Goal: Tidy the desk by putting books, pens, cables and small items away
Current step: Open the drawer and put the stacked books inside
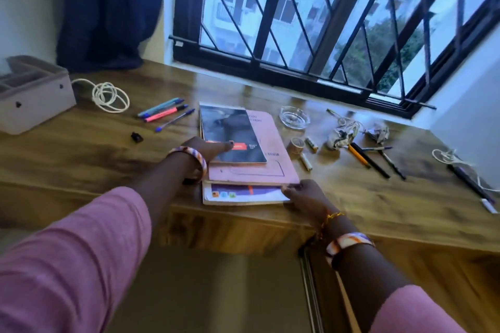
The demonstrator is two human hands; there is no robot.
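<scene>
1. We find a stack of books at the centre of the frame, lying on the wooden counter [81,149]: a dark-covered book [230,132] on top, a pink folder [267,154] beneath it, and a white-edged book [243,194] at the bottom, reaching close to the counter's near edge.
2. The left hand [208,150] rests on the dark-covered book, fingers extended flat across its lower left part. We record it as open, pressing down.
3. The right hand [303,194] is at the stack's lower right corner, fingertips curled onto the edge of the pink folder and the book under it. We record it as gripping the stack's corner.
4. Left of the stack we note four pens [165,113] lying together, a small black item [136,137] nearer the counter's front, and a coiled white cable [111,96].
5. At the far left of the frame stands a grey organiser box [35,100].
6. Right of the stack: a glass ashtray [295,117], a tape roll [297,144], two batteries [308,154], crumpled paper [338,138], and several pens and pencils [376,161].
7. At the right edge of the frame, a second white cable [449,157] lies beside a dark pen [470,186].
</scene>
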